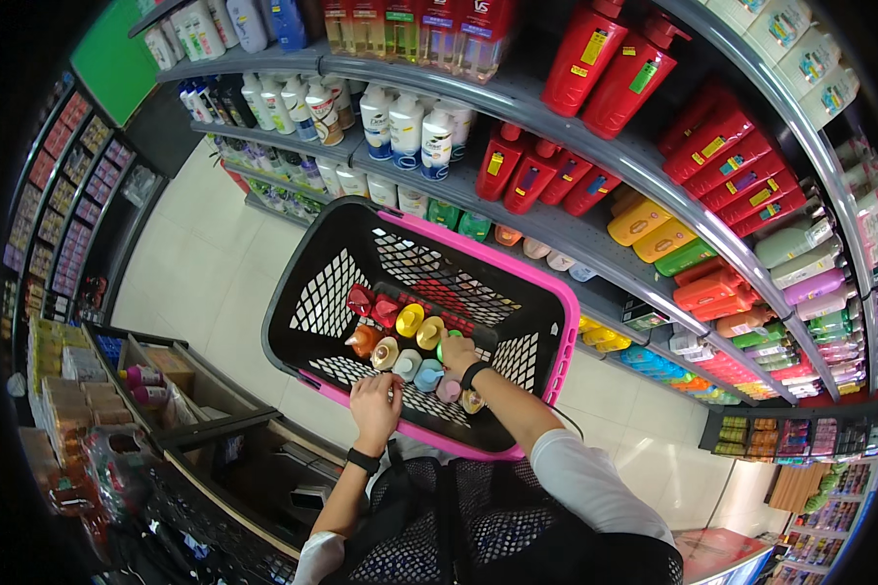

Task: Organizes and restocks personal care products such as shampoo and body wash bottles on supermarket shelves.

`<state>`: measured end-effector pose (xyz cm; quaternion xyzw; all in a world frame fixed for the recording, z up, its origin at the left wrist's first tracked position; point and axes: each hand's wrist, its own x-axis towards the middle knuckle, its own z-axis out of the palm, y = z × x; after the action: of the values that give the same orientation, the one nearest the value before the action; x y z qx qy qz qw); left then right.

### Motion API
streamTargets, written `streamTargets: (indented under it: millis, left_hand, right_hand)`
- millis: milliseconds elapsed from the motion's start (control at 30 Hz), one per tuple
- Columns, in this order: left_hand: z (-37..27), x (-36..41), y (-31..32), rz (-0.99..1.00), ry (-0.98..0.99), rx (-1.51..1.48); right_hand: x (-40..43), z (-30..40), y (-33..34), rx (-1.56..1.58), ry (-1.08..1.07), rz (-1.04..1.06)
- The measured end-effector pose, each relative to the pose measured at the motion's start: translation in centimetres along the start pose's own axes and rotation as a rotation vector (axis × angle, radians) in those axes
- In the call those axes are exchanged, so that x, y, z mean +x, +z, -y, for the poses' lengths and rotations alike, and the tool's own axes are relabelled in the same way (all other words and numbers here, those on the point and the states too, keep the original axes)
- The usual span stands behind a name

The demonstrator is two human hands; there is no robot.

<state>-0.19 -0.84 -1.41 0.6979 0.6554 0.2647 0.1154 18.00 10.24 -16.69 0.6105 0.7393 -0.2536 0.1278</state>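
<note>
A black shopping basket with a pink rim (567, 314) stands before me, holding several bottles in two rows. My right hand (459, 352) reaches into it and is on a green-capped bottle (450, 338), beside a yellow-capped bottle (430, 333); its fingertips are partly hidden. My left hand (375, 406) is at the basket's near rim, fingers curled, close to a white-grey bottle (407, 364); whether it grips anything is unclear. Red bottles (385, 311) lie at the far left of the group, an orange-brown bottle (364, 340) nearer me. Blue (429, 375) and pink (448, 388) bottles are between the hands.
Shelves (512, 95) curve past the basket's far side and right, stocked with red pump bottles (584, 58), white pump bottles (406, 121) and yellow bottles (638, 221). A wooden-edged bin (219, 431) with goods stands at the left. Pale floor tiles (197, 241) show beyond.
</note>
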Motion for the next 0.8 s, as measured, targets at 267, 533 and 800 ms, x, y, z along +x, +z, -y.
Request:
streamTargets:
  millis: [267, 533, 800]
  left_hand:
    - [0.3, 0.6, -0.5, 0.063, 0.008, 0.032]
    - [1.6, 1.0, 0.1, 0.073, 0.027, 0.058]
    - [2.7, 2.2, 0.3, 0.201, 0.065, 0.014]
  right_hand:
    - [0.0, -0.7, 0.1, 0.036, -0.005, -0.132]
    - [-1.0, -0.3, -6.0, 0.14, -0.031, -0.26]
    - [-12.3, 0.2, -19.6, 0.368, -0.202, -0.458]
